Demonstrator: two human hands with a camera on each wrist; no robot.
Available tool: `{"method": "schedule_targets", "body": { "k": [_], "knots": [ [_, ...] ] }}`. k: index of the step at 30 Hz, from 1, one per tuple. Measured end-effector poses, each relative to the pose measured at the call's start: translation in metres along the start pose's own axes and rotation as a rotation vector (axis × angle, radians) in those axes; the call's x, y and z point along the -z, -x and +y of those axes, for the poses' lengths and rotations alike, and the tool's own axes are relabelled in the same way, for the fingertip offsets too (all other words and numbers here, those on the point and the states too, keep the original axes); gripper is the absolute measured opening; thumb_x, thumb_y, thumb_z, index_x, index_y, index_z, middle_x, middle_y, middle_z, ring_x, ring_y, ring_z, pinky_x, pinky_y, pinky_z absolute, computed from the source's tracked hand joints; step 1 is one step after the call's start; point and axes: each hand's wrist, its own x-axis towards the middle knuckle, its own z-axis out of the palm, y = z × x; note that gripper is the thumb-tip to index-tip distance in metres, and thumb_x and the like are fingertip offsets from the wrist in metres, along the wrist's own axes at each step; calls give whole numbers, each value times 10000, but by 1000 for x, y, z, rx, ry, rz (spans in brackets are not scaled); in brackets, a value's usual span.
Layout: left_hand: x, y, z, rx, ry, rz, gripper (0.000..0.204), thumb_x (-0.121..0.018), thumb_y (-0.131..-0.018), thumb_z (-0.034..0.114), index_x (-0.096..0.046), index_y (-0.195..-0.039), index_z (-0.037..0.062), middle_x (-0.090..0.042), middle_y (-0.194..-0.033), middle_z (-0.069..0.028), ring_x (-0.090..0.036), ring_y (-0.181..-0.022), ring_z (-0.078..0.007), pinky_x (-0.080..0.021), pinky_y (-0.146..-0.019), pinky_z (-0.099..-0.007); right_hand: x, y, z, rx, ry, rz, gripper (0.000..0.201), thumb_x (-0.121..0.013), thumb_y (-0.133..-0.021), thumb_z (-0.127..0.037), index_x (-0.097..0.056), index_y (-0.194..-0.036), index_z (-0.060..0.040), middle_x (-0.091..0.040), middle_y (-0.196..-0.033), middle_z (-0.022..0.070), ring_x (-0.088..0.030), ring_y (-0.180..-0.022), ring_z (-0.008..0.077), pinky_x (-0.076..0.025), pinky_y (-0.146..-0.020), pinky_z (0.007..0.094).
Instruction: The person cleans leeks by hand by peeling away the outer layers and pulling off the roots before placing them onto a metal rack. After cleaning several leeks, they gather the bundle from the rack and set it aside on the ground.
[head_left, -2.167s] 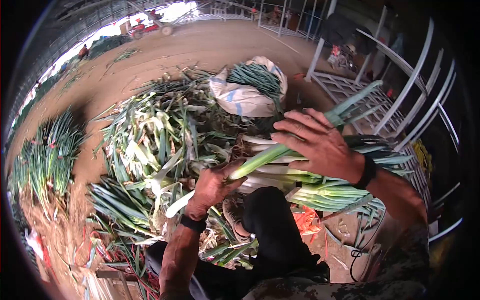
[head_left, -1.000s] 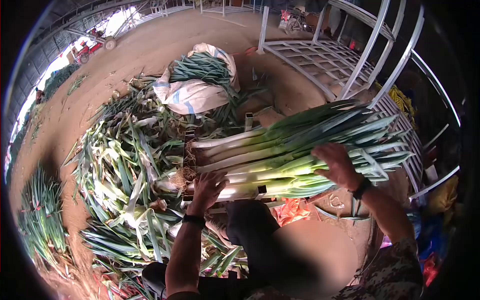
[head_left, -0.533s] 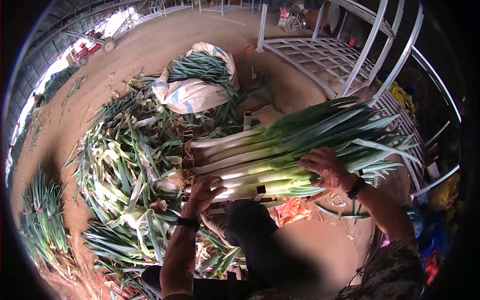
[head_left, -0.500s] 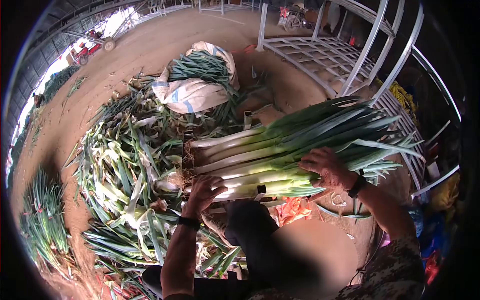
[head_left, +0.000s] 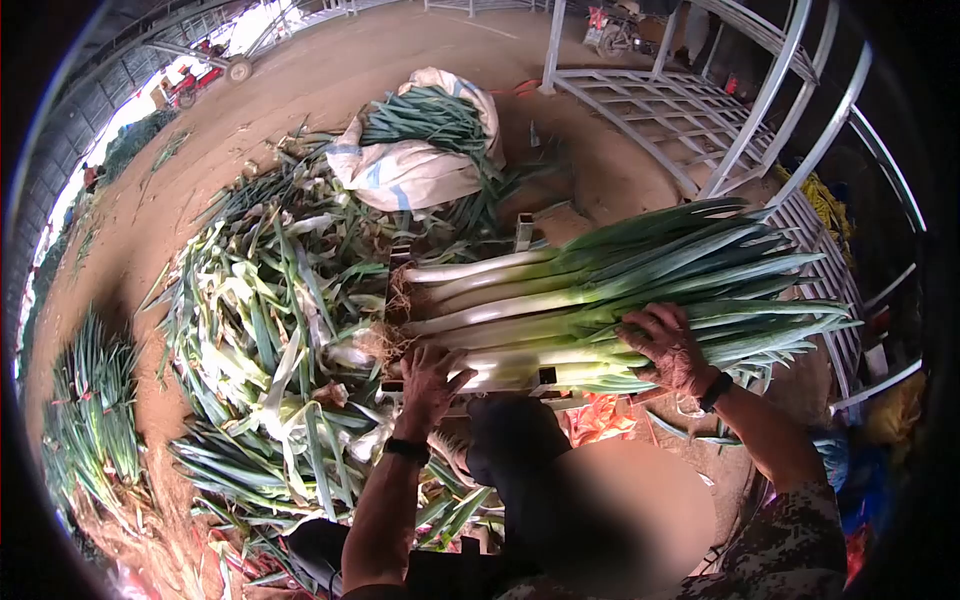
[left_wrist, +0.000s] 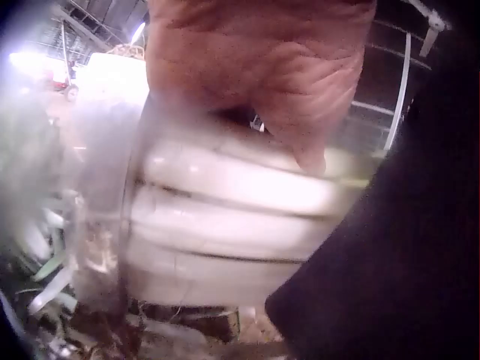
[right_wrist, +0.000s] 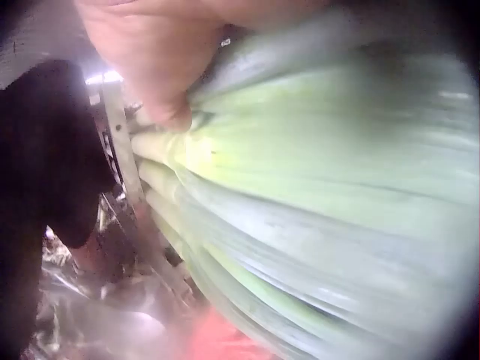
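A thick bundle of leeks (head_left: 600,290) lies across a low metal frame (head_left: 545,378), white root ends to the left, green tops to the right. My left hand (head_left: 432,372) presses with spread fingers on the white stalks (left_wrist: 225,217) at the root end. My right hand (head_left: 665,345) rests on top of the green part (right_wrist: 315,187), with its fingers bent over the near stalks. Neither hand lifts anything. The wrist views are blurred and very close.
A heap of trimmed leek leaves (head_left: 270,320) covers the ground to the left. A white sack (head_left: 410,170) full of leeks lies behind. White metal racks (head_left: 700,120) stand at the right, more leek bundles (head_left: 90,410) lie far left, and my dark-trousered knee (head_left: 515,440) is below the frame.
The single leek that both hands held earlier now lies on the bundle. The right hand has slid a little along the greens. The left hand stays at the root ends.
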Motion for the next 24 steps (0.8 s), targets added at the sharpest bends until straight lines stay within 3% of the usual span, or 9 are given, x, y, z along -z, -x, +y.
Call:
{"method": "schedule_targets", "body": {
  "k": [2,7,9,12,15,18,22,24],
  "knots": [
    [-2,1,6,55,-11,-23,423,-668,-875,457,-675,-1209,196,-598,-1184,-82,-488,-1183,-311,-319,-1035,-523,-3,-1,-3,-24,3,1,790,-816,-568,-319,-595,-1318,-204,-494,-1394,59,-412,-1287,319,-284,-1114,528],
    [-17,15,10,-33,-111,113,535,-663,-880,429,-577,-1353,193,-579,-1263,-99,-478,-1240,-320,-285,-1110,-521,-3,-1,-7,-12,33,38,821,-814,-536,-318,-599,-1320,-204,-511,-1371,56,-416,-1275,321,-284,-1112,529],
    [-14,14,22,-95,76,156,527,-670,-871,424,-584,-1333,183,-570,-1270,-99,-487,-1221,-322,-284,-1109,-509,-2,-2,-5,-3,-1,37,824,-819,-521,-303,-604,-1311,-204,-524,-1355,54,-427,-1264,323,-291,-1104,529],
    [-12,9,26,-15,76,125,494,-724,-826,367,-628,-1259,149,-565,-1291,-114,-494,-1201,-335,-346,-1024,-499,-1,-4,-3,-6,-30,16,787,-814,-519,-302,-630,-1277,-199,-537,-1340,59,-440,-1241,321,-298,-1094,520],
    [-8,4,14,-34,76,30,393,-690,-852,366,-664,-1183,156,-588,-1263,-80,-511,-1173,-317,-354,-1000,-495,4,-6,-4,19,-77,13,732,-806,-537,-315,-657,-1241,-181,-564,-1302,64,-454,-1216,320,-314,-1078,516],
    [-9,14,-6,-194,134,-31,440,-689,-845,455,-679,-1162,150,-628,-1131,-70,-519,-1148,-270,-352,-1001,-463,10,-4,4,101,-137,-16,698,-803,-558,-312,-666,-1226,-163,-593,-1260,60,-468,-1194,319,-340,-1052,516],
    [1,11,5,-104,120,-114,405,-688,-851,432,-694,-1136,144,-628,-1164,-71,-522,-1164,-272,-363,-988,-463,23,-18,7,126,-155,-173,684,-808,-573,-325,-668,-1219,-148,-577,-1304,59,-458,-1213,331,-336,-1066,520],
    [4,10,11,-129,149,20,389,-687,-855,420,-699,-1123,139,-631,-1164,-74,-526,-1159,-275,-362,-988,-456,19,-16,6,112,-100,-138,681,-810,-579,-332,-668,-1218,-145,-564,-1325,61,-445,-1229,337,-329,-1075,518]
  ]
}}
